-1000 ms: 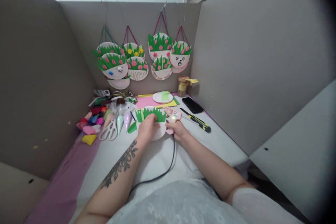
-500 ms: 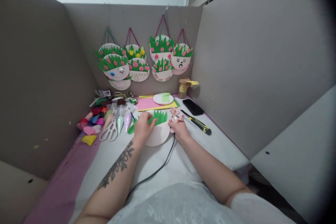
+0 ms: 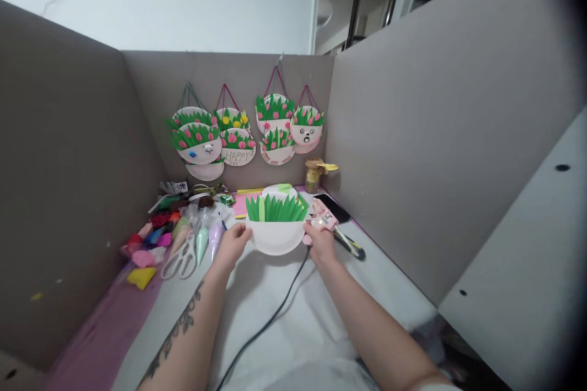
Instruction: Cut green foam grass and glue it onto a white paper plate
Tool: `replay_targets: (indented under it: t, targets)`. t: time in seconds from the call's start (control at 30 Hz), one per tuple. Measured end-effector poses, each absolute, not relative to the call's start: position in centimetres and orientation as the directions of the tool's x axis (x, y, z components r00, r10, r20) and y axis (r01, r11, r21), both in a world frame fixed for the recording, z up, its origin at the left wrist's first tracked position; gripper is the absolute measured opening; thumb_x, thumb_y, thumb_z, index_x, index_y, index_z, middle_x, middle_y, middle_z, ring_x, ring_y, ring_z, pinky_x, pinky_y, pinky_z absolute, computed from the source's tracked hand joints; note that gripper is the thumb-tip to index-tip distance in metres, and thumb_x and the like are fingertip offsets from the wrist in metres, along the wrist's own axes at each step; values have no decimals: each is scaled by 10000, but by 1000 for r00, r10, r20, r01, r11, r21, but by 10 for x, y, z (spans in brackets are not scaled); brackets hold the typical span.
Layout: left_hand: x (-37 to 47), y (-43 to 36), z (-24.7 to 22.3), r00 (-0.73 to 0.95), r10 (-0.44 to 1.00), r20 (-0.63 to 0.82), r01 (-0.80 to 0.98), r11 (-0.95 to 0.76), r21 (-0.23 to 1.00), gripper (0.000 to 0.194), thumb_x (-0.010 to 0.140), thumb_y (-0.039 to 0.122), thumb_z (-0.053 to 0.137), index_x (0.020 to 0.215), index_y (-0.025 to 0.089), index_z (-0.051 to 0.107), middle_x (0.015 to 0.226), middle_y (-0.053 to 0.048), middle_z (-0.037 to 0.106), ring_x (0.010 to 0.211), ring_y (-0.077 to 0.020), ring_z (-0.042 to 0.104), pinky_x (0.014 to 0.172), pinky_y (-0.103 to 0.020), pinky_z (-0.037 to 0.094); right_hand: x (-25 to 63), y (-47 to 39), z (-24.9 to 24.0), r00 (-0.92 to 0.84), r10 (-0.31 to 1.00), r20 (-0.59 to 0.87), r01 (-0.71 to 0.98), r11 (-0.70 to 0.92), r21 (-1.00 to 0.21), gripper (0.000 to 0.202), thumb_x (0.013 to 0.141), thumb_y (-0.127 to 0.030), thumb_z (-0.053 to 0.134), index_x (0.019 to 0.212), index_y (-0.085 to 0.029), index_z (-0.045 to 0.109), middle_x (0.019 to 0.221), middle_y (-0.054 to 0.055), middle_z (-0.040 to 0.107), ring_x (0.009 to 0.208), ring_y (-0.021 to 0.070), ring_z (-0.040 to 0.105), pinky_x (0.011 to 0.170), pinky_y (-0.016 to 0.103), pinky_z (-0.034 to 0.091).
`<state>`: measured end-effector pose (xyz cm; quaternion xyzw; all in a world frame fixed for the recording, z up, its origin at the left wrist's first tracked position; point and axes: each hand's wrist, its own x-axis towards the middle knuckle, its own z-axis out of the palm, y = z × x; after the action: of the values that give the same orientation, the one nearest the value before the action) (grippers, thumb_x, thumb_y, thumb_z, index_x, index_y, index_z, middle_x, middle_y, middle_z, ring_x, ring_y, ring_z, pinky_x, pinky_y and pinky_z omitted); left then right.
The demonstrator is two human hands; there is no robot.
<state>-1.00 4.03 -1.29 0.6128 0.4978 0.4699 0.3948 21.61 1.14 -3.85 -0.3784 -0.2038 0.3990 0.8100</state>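
Observation:
A white paper plate (image 3: 276,239) stands tilted up off the table, facing me. Behind its half-round front pocket rises a fringe of green paper grass (image 3: 282,210), with one lighter green strip at the left. My left hand (image 3: 235,242) pinches the plate's left edge between thumb and fingers. At the opposite edge, my right hand (image 3: 321,244) is closed around a pink hot glue gun (image 3: 323,217), its thumb against the plate's rim. The gun's black cord (image 3: 275,316) runs down across the table toward me.
Decorated plates (image 3: 199,143) hang on the grey back panel. White-handled scissors (image 3: 181,258), piping bags (image 3: 202,243) and coloured clay packs (image 3: 142,258) lie left. A utility knife (image 3: 351,244), phone (image 3: 334,208) and lidded jar (image 3: 312,176) are at right.
The plate has been lifted and tilted upright. My left hand has shifted from the paper grass to the plate's left edge, and my right hand has come to its right edge. The camera view has tipped upward.

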Motion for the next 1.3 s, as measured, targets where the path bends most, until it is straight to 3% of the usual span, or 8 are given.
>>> replay_targets:
  t: [0.27, 0.53, 0.7, 0.8, 0.9, 1.1, 1.2, 1.3]
  targets:
    - [-14, 35, -6, 5, 996, 87, 114, -87, 990, 305, 599, 478, 604, 623, 194, 496, 490, 18, 549, 464, -104, 456, 479, -222, 338, 212, 13, -45, 581, 812, 58, -424, 363, -830, 473, 495, -244, 825, 885, -173, 567, 595, -57, 606, 491, 113, 539, 451, 218, 416]
    - [-12, 34, -17, 46, 996, 74, 297, -84, 951, 235, 644, 422, 570, 607, 199, 504, 482, 18, 545, 469, -125, 506, 468, -225, 345, 218, 15, -49, 594, 801, 70, -331, 323, -887, 374, 493, -224, 783, 824, -158, 621, 613, -29, 617, 491, 109, 534, 400, 195, 382]
    - [-28, 36, -6, 202, 979, 2, 428, -90, 899, 282, 715, 420, 529, 657, 160, 621, 575, -29, 622, 531, -152, 563, 469, -231, 347, 227, 15, -52, 522, 853, 13, -318, 208, -925, 255, 447, -164, 741, 672, -150, 625, 557, -19, 608, 463, 111, 527, 373, 193, 359]
    - [-54, 46, 0, 41, 996, 83, 458, -93, 884, 297, 766, 390, 502, 794, 152, 677, 758, -57, 704, 612, -168, 609, 528, -247, 405, 235, 15, -52, 522, 853, -21, -322, 174, -930, 223, 427, -136, 719, 613, -154, 597, 533, -20, 594, 477, 123, 540, 381, 200, 384]
    - [-73, 54, -4, -124, 974, 190, 699, -50, 714, 221, 786, 281, 517, 825, 151, 691, 838, -82, 724, 774, -202, 647, 674, -271, 454, 241, 15, -48, 550, 834, -50, -282, 128, -951, 207, 439, -129, 707, 577, -164, 556, 499, -28, 561, 451, 122, 525, 365, 204, 373]
    - [-53, 50, -22, 32, 994, 102, 951, -62, 303, 262, 791, 293, 614, 990, 145, 699, 1076, -158, 693, 989, -276, 641, 821, -319, 464, 243, 11, -45, 556, 829, -60, -179, 49, -983, 185, 476, -126, 687, 579, -176, 541, 442, -53, 510, 385, 103, 462, 320, 199, 286]
    - [-45, 51, -29, -5, 986, 169, 973, -34, 230, 319, 859, 301, 539, 1092, 124, 665, 1100, -190, 675, 1042, -298, 632, 858, -342, 463, 242, 11, -47, 537, 842, -41, -169, 60, -984, 191, 473, -139, 689, 607, -173, 557, 445, -57, 517, 379, 103, 454, 320, 201, 278]
    - [-47, 57, -31, -18, 995, 94, 972, -5, 236, 296, 878, 246, 489, 1081, 128, 671, 1016, -202, 697, 1000, -312, 655, 820, -356, 475, 241, 12, -51, 514, 857, -37, -197, 76, -977, 181, 462, -152, 685, 576, -176, 546, 437, -57, 505, 374, 95, 435, 316, 199, 264]
